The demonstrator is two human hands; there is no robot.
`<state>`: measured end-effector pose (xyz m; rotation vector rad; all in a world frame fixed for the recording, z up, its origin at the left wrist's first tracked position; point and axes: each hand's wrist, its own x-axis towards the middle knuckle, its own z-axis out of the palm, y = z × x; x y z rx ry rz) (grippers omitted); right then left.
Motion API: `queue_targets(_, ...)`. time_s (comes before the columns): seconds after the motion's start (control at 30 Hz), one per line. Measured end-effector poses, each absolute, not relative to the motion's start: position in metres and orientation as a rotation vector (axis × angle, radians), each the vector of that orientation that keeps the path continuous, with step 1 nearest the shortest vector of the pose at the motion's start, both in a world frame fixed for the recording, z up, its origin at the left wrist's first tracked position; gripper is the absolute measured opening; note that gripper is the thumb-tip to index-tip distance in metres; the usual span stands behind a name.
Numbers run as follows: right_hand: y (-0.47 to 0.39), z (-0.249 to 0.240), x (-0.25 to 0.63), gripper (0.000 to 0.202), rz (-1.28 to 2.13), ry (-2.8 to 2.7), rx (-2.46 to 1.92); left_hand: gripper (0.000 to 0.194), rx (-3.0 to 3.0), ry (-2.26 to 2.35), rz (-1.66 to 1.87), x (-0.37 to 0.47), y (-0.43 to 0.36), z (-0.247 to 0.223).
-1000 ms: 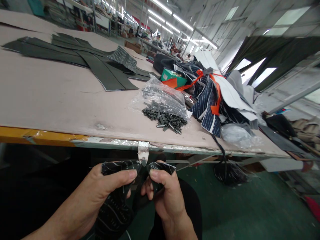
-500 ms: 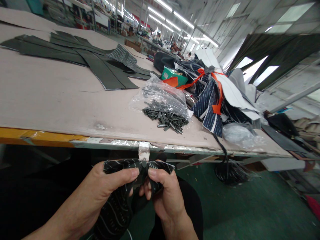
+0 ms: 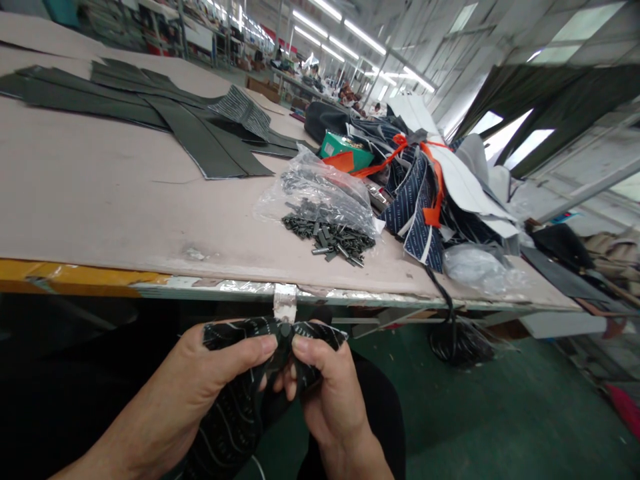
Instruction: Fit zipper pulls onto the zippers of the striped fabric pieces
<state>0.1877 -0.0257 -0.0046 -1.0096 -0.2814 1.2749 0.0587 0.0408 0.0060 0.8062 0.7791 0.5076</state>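
Dark patterned fabric (image 3: 230, 417) hangs below the table's front edge, pinched between both hands. My left hand (image 3: 215, 367) is closed on its left part, thumb on top. My right hand (image 3: 327, 373) grips the right part, its thumb close to the left thumb. Between the thumbs a small dark round piece (image 3: 285, 329) shows against a whitish metal tab (image 3: 285, 303) at the table edge. Small dark metal pieces (image 3: 333, 240) spill from a clear plastic bag (image 3: 325, 183) on the table (image 3: 100, 200).
Dark green flat pieces (image 3: 200, 137) lie at the back left. A green box (image 3: 345, 150) stands behind the bag. Right of it is a heap of navy patterned pieces (image 3: 423, 227) with orange strips. A coil of black cord (image 3: 457, 343) hangs below the edge.
Both hands still hold the fabric in nearly the same pose at the metal tab. The whole view has shifted slightly, with the table things a little further left.
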Motion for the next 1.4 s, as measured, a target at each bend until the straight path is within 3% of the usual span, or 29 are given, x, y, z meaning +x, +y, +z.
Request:
queue_targets(0.43,-0.025,-0.009,0.182,0.031,1.140,-0.323,-0.981,0.021,0.955,0.816,0.516,0.060,0.050,0.010)
queue_targets(0.73,-0.033,-0.016,0.188,0.028,1.132,-0.342,-1.028,0.036,0.858,0.909,0.463,0.050,0.044,0.001)
queue_targets(1.1,-0.035,-0.018,0.189,0.032,1.148,-0.368,-1.059,0.020,0.758,0.794,0.567,0.059,0.041,0.009)
queue_targets(1.4,-0.037,-0.020,0.186,0.030,1.173,-0.322,-1.018,0.019,0.749,0.787,0.547,0.054,0.037,0.006)
